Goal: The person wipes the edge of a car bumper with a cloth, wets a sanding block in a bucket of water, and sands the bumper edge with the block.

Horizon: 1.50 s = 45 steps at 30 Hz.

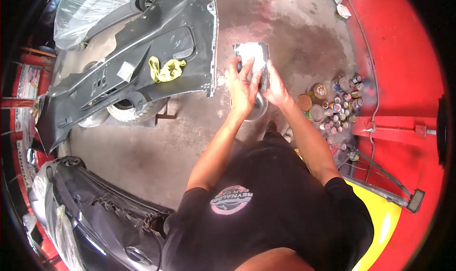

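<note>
A dark rectangular sheet (262, 71), which looks like sandpaper, is held up in front of me with a bright white glare across its top. My left hand (244, 85) grips it from the left, its fingers laid over the near face. At the right edge, my right hand (275, 86) holds the same sheet, thumb pointing up along the side and the other fingers mostly hidden behind. Under the hands a round metallic-looking container (258, 108) stands on the floor, partly covered by my wrists; its contents cannot be made out.
On the left, a large dark car panel (156, 43) rests raised, bearing a yellow-green cloth (166, 70) and a small whitish square (126, 71). Several paint cans (317, 112) crowd the floor to my right by the red wall (403, 57). A dark damaged car (104, 214) stands lower left.
</note>
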{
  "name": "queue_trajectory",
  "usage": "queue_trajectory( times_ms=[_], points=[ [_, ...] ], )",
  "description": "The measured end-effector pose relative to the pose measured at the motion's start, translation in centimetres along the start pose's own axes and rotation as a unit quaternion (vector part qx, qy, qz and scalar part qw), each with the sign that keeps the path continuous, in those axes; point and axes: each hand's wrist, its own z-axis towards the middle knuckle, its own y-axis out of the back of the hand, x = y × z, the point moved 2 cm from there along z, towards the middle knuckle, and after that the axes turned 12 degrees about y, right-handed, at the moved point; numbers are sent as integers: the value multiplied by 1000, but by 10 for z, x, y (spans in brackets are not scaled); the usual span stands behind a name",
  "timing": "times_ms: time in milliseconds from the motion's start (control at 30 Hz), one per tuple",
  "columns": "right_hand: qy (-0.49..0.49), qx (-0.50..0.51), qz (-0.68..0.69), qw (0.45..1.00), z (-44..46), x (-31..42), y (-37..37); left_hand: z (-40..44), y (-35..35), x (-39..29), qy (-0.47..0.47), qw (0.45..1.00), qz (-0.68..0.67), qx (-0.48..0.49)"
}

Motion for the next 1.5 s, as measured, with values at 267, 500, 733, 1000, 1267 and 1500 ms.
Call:
queue_trajectory(
  times_ms=[267,500,733,1000,1267,1500],
  points=[
    [120,60,-607,783,-34,-3,-12,0,22,13,116,924,-334,147],
    [111,40,-446,887,-42,16,-54,-5,39,-8,101,922,-324,185],
    [213,24,-390,895,-23,10,-41,36,64,-6,49,983,-132,117],
    [195,-71,-377,903,23,-17,-4,113,81,30,216,972,-22,95],
    [124,-36,-371,920,30,-37,13,120,63,38,182,973,-28,142],
    [142,-37,-403,903,31,-53,18,140,55,46,191,968,-90,135]
  ],
)
